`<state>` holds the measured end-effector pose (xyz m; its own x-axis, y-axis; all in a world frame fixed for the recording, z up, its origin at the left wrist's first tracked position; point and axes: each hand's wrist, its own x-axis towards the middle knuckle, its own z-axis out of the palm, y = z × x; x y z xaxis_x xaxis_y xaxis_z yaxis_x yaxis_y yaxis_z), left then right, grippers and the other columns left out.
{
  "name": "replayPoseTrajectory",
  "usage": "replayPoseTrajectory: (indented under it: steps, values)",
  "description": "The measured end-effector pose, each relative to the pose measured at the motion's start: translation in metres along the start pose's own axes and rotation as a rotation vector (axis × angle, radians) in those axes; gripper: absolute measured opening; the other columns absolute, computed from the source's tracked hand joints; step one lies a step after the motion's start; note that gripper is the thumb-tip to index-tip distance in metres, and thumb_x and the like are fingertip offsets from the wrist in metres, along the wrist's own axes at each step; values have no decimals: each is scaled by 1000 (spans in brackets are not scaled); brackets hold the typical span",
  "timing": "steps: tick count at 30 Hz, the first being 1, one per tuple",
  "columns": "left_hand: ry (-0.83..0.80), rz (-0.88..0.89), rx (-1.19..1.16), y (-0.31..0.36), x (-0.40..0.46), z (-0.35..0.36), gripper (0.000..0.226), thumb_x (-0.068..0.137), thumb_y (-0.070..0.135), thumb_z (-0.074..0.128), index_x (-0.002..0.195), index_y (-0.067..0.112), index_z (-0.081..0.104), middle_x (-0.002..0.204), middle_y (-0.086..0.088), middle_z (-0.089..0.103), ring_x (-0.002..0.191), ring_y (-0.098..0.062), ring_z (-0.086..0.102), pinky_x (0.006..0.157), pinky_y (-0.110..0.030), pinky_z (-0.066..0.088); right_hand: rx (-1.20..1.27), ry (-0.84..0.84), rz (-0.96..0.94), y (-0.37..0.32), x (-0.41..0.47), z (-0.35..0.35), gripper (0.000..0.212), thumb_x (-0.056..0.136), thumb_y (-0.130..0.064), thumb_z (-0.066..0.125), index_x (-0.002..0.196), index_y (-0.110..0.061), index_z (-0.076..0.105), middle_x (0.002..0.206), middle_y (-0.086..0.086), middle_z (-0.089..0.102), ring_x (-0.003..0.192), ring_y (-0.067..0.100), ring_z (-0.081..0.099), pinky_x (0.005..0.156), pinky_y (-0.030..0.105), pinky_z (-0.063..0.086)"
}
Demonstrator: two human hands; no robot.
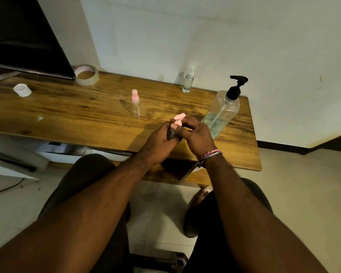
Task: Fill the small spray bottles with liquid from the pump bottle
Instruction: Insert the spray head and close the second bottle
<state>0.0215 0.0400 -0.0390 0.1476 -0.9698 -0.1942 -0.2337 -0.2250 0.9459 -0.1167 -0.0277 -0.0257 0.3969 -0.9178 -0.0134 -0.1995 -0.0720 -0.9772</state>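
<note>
A clear pump bottle (pixel 222 113) with a black pump head stands at the right of the wooden table (pixel 71 115), about a third full of bluish liquid. Just left of it, my left hand (pixel 159 140) grips the body of a small spray bottle, which is mostly hidden. My right hand (pixel 197 134) pinches that bottle's pink spray top (pixel 180 118). A second small bottle with a pink top (pixel 135 104) stands upright mid-table and looks empty. A third small bottle with a clear top (pixel 187 80) stands by the wall with liquid in it.
A roll of clear tape (pixel 87 74) and a white cap-like ring (pixel 22 90) lie at the table's left, below a dark screen (pixel 24 36). A dark phone (pixel 177 169) lies at the near table edge under my wrists. White wall is close behind the table.
</note>
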Motion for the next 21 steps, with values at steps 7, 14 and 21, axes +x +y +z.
replayPoseTrajectory:
  steps: [7,14,21]
  values:
    - [-136,-7,46,2,1,-9,18,105,26,64,114,42,66,105,11,79,101,-3,74,94,-32,58,99,-185,136,-2,-3,-5,25,101,-21,65,120,-9,74,95,4,71,72,16,51,65,34,48]
    - [4,62,118,3,-3,-2,24,103,27,67,127,27,68,94,17,71,87,2,67,72,-18,50,35,0,63,4,-3,5,17,96,-21,73,107,-10,80,100,10,79,96,24,73,85,39,58]
    - [43,37,58,2,-3,-1,7,99,26,72,105,29,71,88,6,76,82,-13,73,73,-40,61,158,-43,123,-4,-5,7,23,97,-21,71,116,-10,77,111,11,77,99,15,72,82,28,59]
